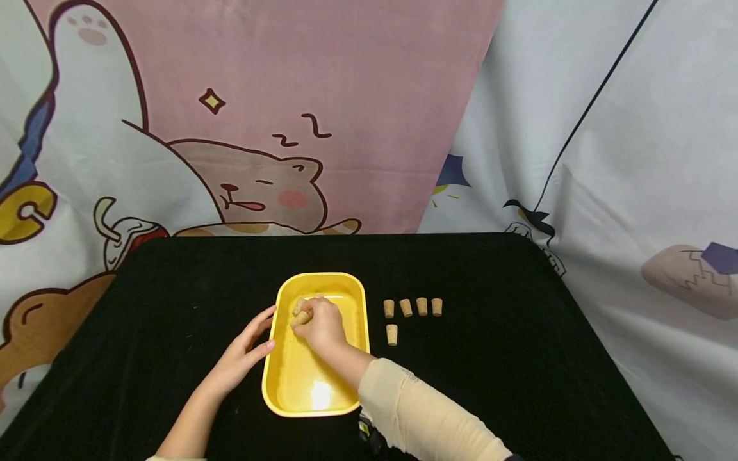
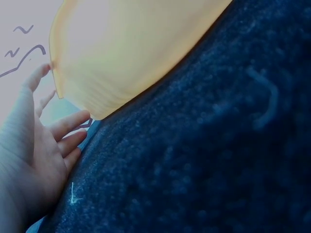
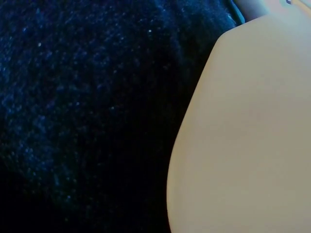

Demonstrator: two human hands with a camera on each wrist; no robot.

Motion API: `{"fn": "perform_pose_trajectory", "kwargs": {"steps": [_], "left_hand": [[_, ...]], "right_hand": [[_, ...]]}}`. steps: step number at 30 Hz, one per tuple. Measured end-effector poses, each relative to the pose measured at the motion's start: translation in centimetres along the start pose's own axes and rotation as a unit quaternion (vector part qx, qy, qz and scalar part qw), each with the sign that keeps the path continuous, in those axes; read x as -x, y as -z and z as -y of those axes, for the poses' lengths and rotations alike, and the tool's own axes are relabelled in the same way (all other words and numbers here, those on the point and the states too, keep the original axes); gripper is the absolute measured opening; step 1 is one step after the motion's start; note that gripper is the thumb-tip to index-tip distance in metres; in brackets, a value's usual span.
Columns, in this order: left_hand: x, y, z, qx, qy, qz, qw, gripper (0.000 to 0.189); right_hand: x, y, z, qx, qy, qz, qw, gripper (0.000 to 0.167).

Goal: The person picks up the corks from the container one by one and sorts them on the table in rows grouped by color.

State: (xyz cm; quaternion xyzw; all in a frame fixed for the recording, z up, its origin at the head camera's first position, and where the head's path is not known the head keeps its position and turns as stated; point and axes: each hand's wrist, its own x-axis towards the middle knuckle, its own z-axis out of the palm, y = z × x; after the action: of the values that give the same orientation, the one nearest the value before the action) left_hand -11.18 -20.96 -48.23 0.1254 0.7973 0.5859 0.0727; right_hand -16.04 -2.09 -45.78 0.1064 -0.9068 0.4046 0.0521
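A yellow tray (image 1: 311, 390) lies on the black-covered table. My right hand (image 1: 324, 325) reaches into its far half and pinches a cork stopper (image 1: 300, 318) between thumb and fingers. Another cork (image 1: 299, 305) lies just beyond, and a further one is partly hidden behind the fingers. At the tray's left rim, the fingertips and thumb of my left hand (image 1: 245, 355) touch the side, fingers extended. In the left wrist view, that hand (image 2: 41, 150) appears against the tray's outer wall (image 2: 131, 53). The right wrist view has only the tray's side (image 3: 243, 126), with the right hand out of sight.
To the right of the tray stand several corks in a row (image 1: 422, 307), with a single cork (image 1: 392, 335) in front of the leftmost one. Black cloth (image 1: 507, 358) covers the table. Behind hangs a printed curtain (image 1: 369, 115) with cartoon animals.
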Motion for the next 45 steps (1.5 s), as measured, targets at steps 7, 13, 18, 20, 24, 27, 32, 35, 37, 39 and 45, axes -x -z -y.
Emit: {"fn": "perform_pose_trajectory", "kwargs": {"steps": [7,13,18,20,24,27,32,35,37,39,45], "left_hand": [[0.0,0.0,0.0,0.0,-0.005,-0.001,1.0,0.058],[-0.1,0.2,0.4,-0.005,-0.011,-0.001,0.9999,0.057],[-0.2,0.2,0.6,-0.005,-0.005,-0.002,1.0,0.056],[-0.2,0.2,0.6,-0.004,-0.003,-0.001,1.0,0.056],[-0.2,0.2,0.6,-0.004,-0.004,-0.001,1.0,0.057],[-0.1,0.2,0.6,-0.004,-0.004,-0.002,1.0,0.057],[-0.1,0.1,0.5,0.003,-0.005,0.0,1.0,0.056],[-0.1,0.2,0.5,0.006,-0.006,0.002,1.0,0.056],[-0.1,0.2,0.4,0.005,-0.005,0.001,1.0,0.057],[-0.1,0.2,0.4,0.003,-0.005,0.0,1.0,0.057],[0.0,0.2,0.4,0.002,-0.006,-0.001,1.0,0.057]], "right_hand": [[0.0,0.4,0.3,-0.029,-0.014,0.01,0.9994,0.033],[-0.1,0.9,0.7,-0.063,-0.023,0.014,0.9976,0.034],[0.0,1.7,1.3,-0.073,-0.017,0.021,0.997,0.031],[0.2,2.1,1.5,-0.073,-0.007,0.02,0.9971,0.03],[0.6,3.3,1.9,-0.07,0.026,0.014,0.9971,0.032],[0.8,4.4,2.2,-0.076,0.062,0.003,0.9952,0.033],[1.3,6.6,2.6,-0.095,0.116,-0.005,0.9887,0.033],[1.7,8.2,2.6,-0.104,0.138,-0.008,0.9849,0.032],[1.9,9.1,2.3,-0.109,0.148,-0.011,0.9828,0.032],[2.2,10.0,1.8,-0.116,0.154,-0.015,0.9812,0.031],[2.8,12.7,0.0,-0.114,0.185,-0.019,0.9759,0.032]]}}
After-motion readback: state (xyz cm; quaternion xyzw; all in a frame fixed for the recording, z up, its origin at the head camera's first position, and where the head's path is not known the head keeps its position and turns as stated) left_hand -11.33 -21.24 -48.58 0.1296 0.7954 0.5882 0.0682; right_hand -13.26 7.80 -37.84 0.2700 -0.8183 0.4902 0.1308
